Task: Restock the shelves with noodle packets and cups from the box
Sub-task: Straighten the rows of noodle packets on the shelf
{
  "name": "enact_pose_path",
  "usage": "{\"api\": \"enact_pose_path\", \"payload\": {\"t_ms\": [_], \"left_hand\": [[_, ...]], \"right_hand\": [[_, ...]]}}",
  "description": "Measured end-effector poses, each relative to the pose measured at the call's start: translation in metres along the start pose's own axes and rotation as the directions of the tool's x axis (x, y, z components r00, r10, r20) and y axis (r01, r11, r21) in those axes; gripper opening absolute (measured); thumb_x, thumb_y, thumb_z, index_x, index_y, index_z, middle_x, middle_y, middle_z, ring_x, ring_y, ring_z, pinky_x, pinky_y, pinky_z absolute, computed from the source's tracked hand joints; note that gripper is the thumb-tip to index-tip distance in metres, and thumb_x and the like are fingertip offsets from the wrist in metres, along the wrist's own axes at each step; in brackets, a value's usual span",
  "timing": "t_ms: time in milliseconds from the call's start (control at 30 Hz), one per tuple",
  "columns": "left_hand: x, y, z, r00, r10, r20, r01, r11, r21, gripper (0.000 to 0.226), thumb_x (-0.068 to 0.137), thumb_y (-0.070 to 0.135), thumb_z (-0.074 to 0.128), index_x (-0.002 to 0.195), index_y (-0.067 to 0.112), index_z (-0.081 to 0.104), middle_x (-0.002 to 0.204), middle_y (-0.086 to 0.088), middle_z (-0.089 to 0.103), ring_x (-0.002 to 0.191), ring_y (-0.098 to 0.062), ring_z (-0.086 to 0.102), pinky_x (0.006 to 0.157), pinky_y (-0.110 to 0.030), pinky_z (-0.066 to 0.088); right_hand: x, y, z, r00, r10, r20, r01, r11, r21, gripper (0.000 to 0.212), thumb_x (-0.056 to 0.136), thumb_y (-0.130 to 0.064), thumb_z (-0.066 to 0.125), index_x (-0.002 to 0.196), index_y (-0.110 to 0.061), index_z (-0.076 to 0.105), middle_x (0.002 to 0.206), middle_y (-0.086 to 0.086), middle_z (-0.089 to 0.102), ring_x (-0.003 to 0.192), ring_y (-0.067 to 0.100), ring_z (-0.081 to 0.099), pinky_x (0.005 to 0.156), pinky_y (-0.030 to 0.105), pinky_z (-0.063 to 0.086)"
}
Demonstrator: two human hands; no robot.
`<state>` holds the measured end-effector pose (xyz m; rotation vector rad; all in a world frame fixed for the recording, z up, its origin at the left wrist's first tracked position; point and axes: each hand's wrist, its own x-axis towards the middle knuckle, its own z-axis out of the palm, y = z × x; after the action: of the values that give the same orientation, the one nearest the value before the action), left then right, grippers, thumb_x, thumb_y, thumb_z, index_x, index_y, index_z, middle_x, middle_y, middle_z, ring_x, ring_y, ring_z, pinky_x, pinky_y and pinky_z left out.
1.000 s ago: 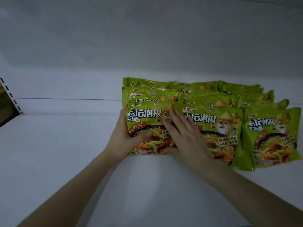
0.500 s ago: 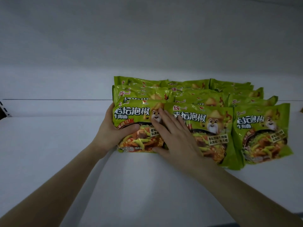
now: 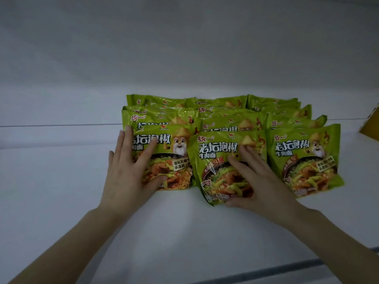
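Green noodle packets stand in three leaning rows on a white shelf, several deep. My left hand lies flat on the front left packet, fingers spread and thumb on its lower part. My right hand rests on the front middle packet, fingers over its face and thumb under its bottom edge; this packet is tilted and sits a bit forward of the others. The front right packet stands untouched beside it.
The shelf's white back wall rises behind the packets. A yellow-brown cardboard edge shows at the far right. Bare shelf surface stretches to the left and in front of the packets, and a dark front edge runs along the bottom.
My right hand has moved from the left packet's edge to the middle packet. My left hand has shifted from gripping the left packet's side to lying flat on its face.
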<state>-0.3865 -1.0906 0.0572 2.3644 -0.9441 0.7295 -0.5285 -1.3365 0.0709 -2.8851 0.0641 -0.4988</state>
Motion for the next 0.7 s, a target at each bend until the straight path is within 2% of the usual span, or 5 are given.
{"api": "enact_pose_path", "payload": {"t_ms": [200, 400, 500, 600, 700], "left_hand": [[0.002, 0.008, -0.002, 0.994, 0.076, -0.076, -0.065, 0.988, 0.137, 0.074, 0.072, 0.057, 0.046, 0.135, 0.020, 0.038, 0.147, -0.025, 0.012, 0.136, -0.040, 0.009, 0.092, -0.073, 0.023], [0.013, 0.061, 0.026, 0.868, 0.495, 0.028, -0.487, 0.841, 0.234, 0.058, 0.077, 0.049, 0.056, 0.130, 0.026, 0.047, 0.145, -0.017, 0.026, 0.135, -0.034, 0.021, 0.099, -0.065, 0.013], [0.018, 0.067, 0.046, 0.868, 0.493, 0.066, -0.495, 0.843, 0.212, 0.066, 0.067, 0.032, 0.080, 0.127, 0.023, 0.053, 0.143, -0.018, 0.031, 0.135, -0.032, 0.024, 0.100, -0.064, 0.011], [0.023, 0.058, 0.053, 0.866, 0.490, 0.095, -0.499, 0.837, 0.225, 0.074, 0.066, 0.022, 0.082, 0.130, 0.024, 0.044, 0.143, -0.021, 0.034, 0.134, -0.032, 0.024, 0.098, -0.062, 0.016], [0.026, 0.060, 0.053, 0.872, 0.479, 0.102, -0.489, 0.846, 0.212, 0.073, 0.064, 0.022, 0.083, 0.127, 0.021, 0.047, 0.139, -0.025, 0.042, 0.132, -0.033, 0.026, 0.096, -0.064, 0.020]], "right_hand": [[0.030, 0.005, 0.022, 0.961, -0.021, -0.277, -0.030, 0.984, -0.178, 0.086, 0.062, -0.057, 0.068, 0.131, -0.018, 0.036, 0.142, 0.022, 0.040, 0.131, 0.029, 0.020, 0.096, 0.061, 0.034], [0.030, 0.004, 0.026, 0.954, 0.018, -0.298, -0.046, 0.995, -0.086, 0.090, 0.062, -0.047, 0.075, 0.137, -0.018, 0.035, 0.148, 0.020, 0.030, 0.140, 0.027, 0.016, 0.102, 0.055, 0.031], [0.021, 0.010, 0.019, 0.975, 0.023, -0.221, -0.018, 0.999, 0.027, 0.083, 0.073, -0.038, 0.073, 0.143, -0.018, 0.034, 0.153, 0.005, 0.010, 0.139, 0.020, 0.006, 0.109, 0.039, 0.017], [0.019, 0.011, 0.018, 0.971, -0.020, -0.240, 0.015, 1.000, -0.024, 0.073, 0.077, -0.022, 0.073, 0.140, -0.011, 0.038, 0.153, 0.013, 0.018, 0.138, 0.022, 0.006, 0.109, 0.040, 0.019], [0.024, 0.006, 0.017, 0.987, 0.030, -0.158, -0.024, 0.999, 0.039, 0.069, 0.087, -0.021, 0.062, 0.146, -0.018, 0.025, 0.157, 0.007, 0.002, 0.136, 0.009, -0.012, 0.110, 0.024, 0.004]]}}
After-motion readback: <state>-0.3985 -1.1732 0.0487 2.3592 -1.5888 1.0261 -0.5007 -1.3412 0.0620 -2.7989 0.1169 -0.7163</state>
